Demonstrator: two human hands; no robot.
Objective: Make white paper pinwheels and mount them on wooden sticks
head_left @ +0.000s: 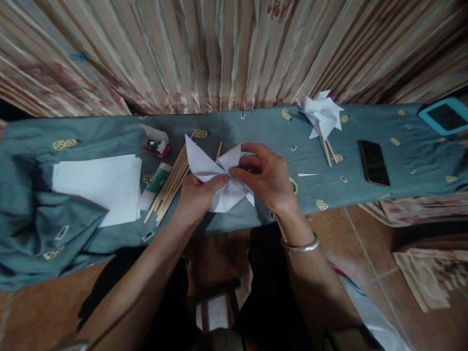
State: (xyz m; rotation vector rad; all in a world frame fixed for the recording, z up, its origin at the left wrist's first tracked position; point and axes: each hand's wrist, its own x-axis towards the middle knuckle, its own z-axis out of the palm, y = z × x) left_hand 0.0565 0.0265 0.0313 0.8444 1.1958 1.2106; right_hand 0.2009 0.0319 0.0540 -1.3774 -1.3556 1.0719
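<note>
Right at the middle, the left hand (197,196) came in from about 8 o'clock, thumb pressed down on a white, pointed-vane paper pinwheel (227,196), while the right hand (268,176), from 3 o'clock, pinched the same paper with thumb and fingers near its centre. So both grips were narrow, closed on paper, and the pinwheel sat squarely between them, one tall vane standing out toward 11 o'clock. This looked like the folding step, tips being drawn to the centre; the next move seemed to call for a firm hold there while any loose vane was caught. Just beside the left hand, at 9 o'clock, lay a bundle of thin, pale wooden sticks (171,181); beyond it, a stack of white paper sheets (106,187). Out at 2 o'clock rested white paper pinwheels on wooden sticks (321,116), and at 3 o'clock, well apart, a black rectangular phone (374,163).
</note>
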